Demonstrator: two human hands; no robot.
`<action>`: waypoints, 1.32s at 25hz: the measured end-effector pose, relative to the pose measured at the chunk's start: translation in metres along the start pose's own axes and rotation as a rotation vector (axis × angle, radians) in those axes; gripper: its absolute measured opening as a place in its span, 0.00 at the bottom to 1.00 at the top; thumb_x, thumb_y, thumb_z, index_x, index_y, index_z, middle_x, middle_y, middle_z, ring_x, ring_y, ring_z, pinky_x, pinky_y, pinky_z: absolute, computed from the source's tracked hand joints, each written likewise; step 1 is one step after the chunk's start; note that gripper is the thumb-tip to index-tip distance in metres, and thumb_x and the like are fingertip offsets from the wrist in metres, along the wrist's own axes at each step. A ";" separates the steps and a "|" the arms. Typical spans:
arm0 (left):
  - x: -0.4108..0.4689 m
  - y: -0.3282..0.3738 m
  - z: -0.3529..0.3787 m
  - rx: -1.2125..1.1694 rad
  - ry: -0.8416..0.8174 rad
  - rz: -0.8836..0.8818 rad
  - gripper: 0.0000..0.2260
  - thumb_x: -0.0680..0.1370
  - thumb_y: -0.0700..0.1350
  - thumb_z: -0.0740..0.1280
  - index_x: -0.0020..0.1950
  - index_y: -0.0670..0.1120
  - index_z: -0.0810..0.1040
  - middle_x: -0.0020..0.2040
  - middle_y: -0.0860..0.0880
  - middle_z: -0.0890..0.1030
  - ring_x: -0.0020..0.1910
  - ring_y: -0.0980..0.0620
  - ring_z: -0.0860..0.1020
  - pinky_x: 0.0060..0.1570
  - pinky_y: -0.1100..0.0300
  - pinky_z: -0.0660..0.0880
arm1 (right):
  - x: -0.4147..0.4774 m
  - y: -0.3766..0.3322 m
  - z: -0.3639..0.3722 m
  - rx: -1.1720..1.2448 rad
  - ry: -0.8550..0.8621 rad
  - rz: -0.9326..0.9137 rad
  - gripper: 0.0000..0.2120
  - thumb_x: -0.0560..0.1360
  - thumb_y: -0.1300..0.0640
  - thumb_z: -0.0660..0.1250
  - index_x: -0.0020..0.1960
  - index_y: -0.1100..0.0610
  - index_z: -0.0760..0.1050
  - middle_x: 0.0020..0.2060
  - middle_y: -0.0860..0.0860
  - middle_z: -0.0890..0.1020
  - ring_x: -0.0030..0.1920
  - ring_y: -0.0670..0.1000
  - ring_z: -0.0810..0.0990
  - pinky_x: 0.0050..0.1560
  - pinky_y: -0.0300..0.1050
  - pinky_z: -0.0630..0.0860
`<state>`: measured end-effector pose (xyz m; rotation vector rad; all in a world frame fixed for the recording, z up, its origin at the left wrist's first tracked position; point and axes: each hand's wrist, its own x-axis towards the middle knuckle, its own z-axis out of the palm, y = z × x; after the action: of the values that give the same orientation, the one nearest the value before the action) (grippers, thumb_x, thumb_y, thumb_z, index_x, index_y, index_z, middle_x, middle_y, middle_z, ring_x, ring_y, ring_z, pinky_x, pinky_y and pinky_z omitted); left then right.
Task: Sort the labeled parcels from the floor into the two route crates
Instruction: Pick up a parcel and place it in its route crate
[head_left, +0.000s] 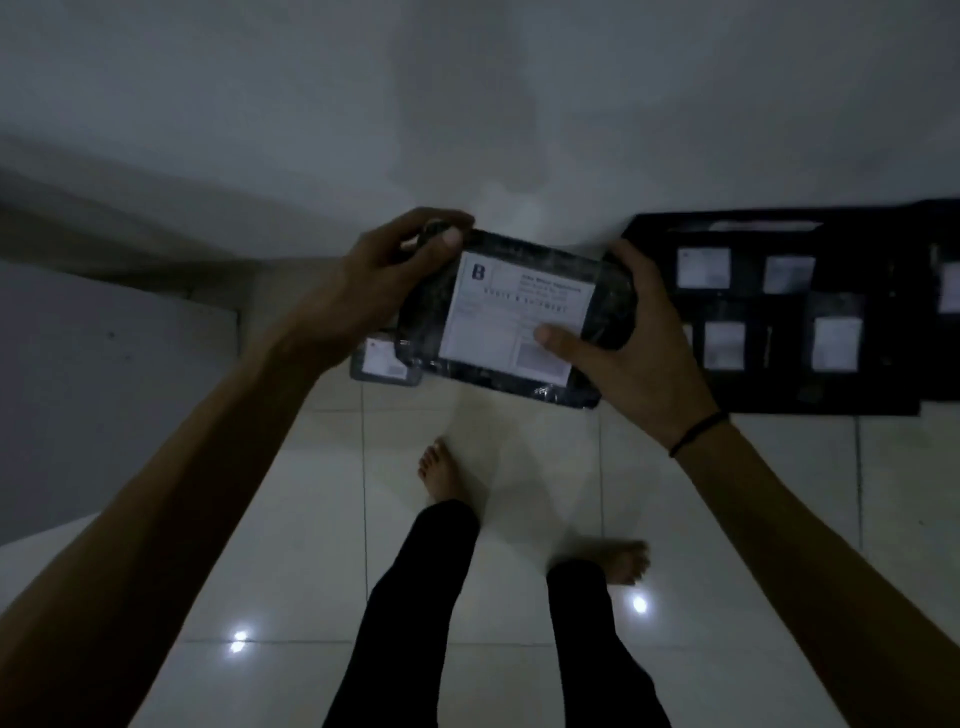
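I see the parcel (511, 319) wrapped in glossy black. Its label (488, 332) is white with faint grey print and a dark block letter B. The small pouch (382, 364) is grey with a white label. The floor parcels (779, 312) are black, each with a white patch. The floor (311, 519) is white tile with thin grey lines. The trousers (415, 597) and wristband (698, 431) are black.

Glossy white tile floor (311, 519). Black parcels (779, 312) with white labels lie clustered at right, by the wall. A small grey parcel (382, 364) lies nearer centre. Bare feet (441, 467) stand on it.
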<state>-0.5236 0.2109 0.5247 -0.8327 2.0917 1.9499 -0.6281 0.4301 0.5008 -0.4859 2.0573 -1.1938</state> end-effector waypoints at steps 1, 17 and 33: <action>0.002 0.008 0.024 -0.014 0.024 -0.008 0.20 0.79 0.52 0.63 0.67 0.44 0.73 0.53 0.46 0.82 0.52 0.49 0.83 0.45 0.57 0.81 | -0.010 0.009 -0.016 0.056 0.024 0.017 0.40 0.68 0.50 0.77 0.73 0.54 0.61 0.63 0.43 0.73 0.58 0.35 0.73 0.59 0.25 0.70; 0.024 0.113 0.510 0.049 -0.278 0.011 0.13 0.81 0.54 0.62 0.64 0.55 0.74 0.58 0.58 0.80 0.60 0.54 0.79 0.60 0.54 0.78 | -0.246 0.167 -0.366 0.853 0.755 0.533 0.20 0.77 0.47 0.66 0.66 0.56 0.73 0.57 0.54 0.81 0.51 0.51 0.82 0.43 0.49 0.83; 0.221 0.069 0.755 1.155 -0.416 0.352 0.59 0.62 0.73 0.69 0.80 0.46 0.44 0.77 0.45 0.58 0.74 0.43 0.59 0.74 0.47 0.56 | -0.133 0.412 -0.581 0.559 0.536 0.646 0.19 0.78 0.49 0.66 0.66 0.55 0.73 0.58 0.55 0.79 0.55 0.56 0.80 0.49 0.48 0.82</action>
<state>-0.9307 0.8719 0.3770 0.1687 2.5768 0.5852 -0.9496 1.0691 0.3887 0.7814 1.9152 -1.4792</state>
